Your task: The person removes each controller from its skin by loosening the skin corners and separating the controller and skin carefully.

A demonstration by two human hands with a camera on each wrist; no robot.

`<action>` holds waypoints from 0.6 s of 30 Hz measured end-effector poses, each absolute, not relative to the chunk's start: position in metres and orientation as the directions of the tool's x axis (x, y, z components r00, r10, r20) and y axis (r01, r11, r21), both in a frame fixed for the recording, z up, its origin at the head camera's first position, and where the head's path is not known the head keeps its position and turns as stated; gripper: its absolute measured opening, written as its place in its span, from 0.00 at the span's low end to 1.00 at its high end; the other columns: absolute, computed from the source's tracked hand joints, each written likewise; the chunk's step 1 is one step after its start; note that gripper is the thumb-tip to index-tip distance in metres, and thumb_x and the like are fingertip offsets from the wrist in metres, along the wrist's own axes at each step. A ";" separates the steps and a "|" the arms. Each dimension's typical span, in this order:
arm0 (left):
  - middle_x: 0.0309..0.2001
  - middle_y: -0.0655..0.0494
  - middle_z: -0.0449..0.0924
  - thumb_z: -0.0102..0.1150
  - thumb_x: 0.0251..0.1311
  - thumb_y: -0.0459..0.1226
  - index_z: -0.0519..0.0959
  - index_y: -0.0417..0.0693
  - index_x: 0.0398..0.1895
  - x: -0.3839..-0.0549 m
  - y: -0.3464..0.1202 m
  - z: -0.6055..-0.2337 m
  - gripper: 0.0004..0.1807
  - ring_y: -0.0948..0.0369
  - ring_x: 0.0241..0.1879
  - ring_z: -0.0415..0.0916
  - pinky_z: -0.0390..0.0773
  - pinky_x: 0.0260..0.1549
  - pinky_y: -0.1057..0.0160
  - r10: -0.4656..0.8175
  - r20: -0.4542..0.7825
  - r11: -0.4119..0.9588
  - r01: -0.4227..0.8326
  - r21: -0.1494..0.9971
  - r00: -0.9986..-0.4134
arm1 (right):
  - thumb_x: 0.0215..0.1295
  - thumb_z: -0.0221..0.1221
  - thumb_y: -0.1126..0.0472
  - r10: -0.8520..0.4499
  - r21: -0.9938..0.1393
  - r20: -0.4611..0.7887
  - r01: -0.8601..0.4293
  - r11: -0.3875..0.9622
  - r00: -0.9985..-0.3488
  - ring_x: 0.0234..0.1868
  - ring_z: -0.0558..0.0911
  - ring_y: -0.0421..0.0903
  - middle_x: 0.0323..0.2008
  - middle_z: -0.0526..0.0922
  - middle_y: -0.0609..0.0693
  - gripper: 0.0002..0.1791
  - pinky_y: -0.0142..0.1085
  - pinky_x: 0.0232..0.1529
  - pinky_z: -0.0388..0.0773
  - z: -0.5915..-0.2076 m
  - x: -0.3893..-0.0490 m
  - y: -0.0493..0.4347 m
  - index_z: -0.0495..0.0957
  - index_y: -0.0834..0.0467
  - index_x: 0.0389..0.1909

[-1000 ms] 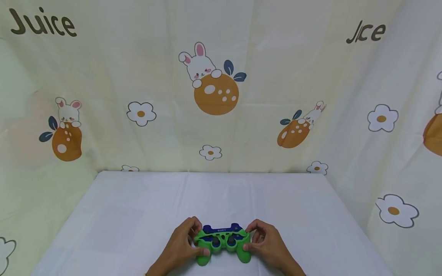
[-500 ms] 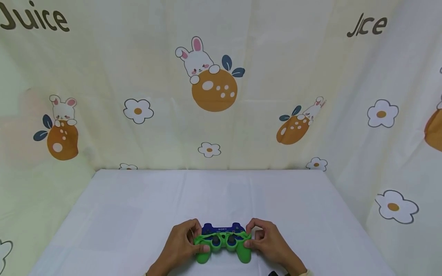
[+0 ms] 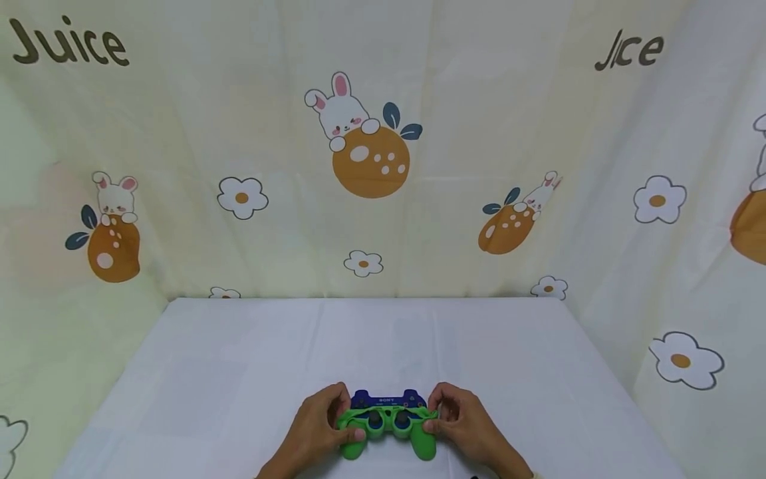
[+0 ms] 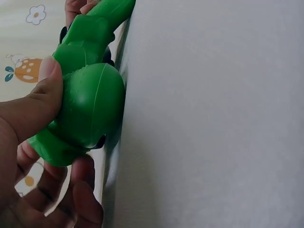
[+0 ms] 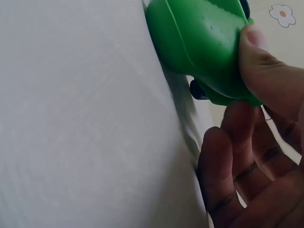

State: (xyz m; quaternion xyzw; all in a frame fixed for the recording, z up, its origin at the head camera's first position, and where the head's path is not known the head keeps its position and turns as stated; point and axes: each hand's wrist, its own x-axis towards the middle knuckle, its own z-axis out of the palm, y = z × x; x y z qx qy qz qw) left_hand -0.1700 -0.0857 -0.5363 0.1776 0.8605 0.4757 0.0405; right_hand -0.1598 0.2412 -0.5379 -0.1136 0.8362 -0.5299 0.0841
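A blue SONY game controller (image 3: pixel 387 401) lies near the front middle of the table, its handles towards me. A green silicone cover (image 3: pixel 422 442) wraps the handles and rings the two dark thumbsticks, while the blue top part shows bare. My left hand (image 3: pixel 316 424) grips the cover's left side, thumb on the left handle and fingertips at the upper corner. On the other side my right hand (image 3: pixel 466 422) pinches the cover's right corner, thumb on the right handle. Both wrist views show the rounded green handles close to the white cloth, with the thumbs pressed on the green cover.
A white cloth covers the table (image 3: pixel 251 359). Behind and on both sides hangs a cream curtain (image 3: pixel 443 219) printed with rabbits, oranges and flowers. A small dark thing barely shows at the bottom edge by the right wrist.
The cover's upper edge has slid down towards the handles, so more of the controller's blue face shows. Both hands keep their hold on the two sides. The head view shifts slightly.
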 end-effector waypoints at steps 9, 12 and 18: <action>0.41 0.63 0.71 0.86 0.44 0.54 0.75 0.64 0.48 -0.172 -0.080 -0.528 0.32 0.67 0.40 0.71 0.74 0.38 0.67 0.383 0.104 0.564 0.322 0.760 -0.918 | 0.59 0.77 0.54 -0.281 -0.902 0.048 -0.162 0.400 -0.958 0.30 0.74 0.43 0.44 0.81 0.53 0.22 0.30 0.31 0.72 -0.539 -0.156 0.239 0.80 0.51 0.51; 0.42 0.66 0.71 0.87 0.44 0.51 0.78 0.68 0.48 -0.171 -0.076 -0.525 0.30 0.68 0.41 0.71 0.75 0.41 0.66 0.400 0.113 0.577 0.346 0.740 -0.910 | 0.59 0.77 0.54 -0.298 -0.892 0.121 -0.236 0.387 -0.947 0.30 0.74 0.48 0.47 0.83 0.52 0.20 0.30 0.30 0.72 -0.537 -0.155 0.238 0.82 0.49 0.50; 0.39 0.71 0.73 0.87 0.45 0.49 0.81 0.71 0.46 -0.172 -0.071 -0.519 0.26 0.68 0.43 0.69 0.76 0.44 0.67 0.399 0.181 0.573 0.399 0.716 -0.899 | 0.59 0.77 0.53 -0.299 -0.879 0.120 -0.242 0.411 -0.947 0.26 0.71 0.40 0.46 0.85 0.48 0.20 0.29 0.27 0.71 -0.525 -0.156 0.229 0.85 0.45 0.52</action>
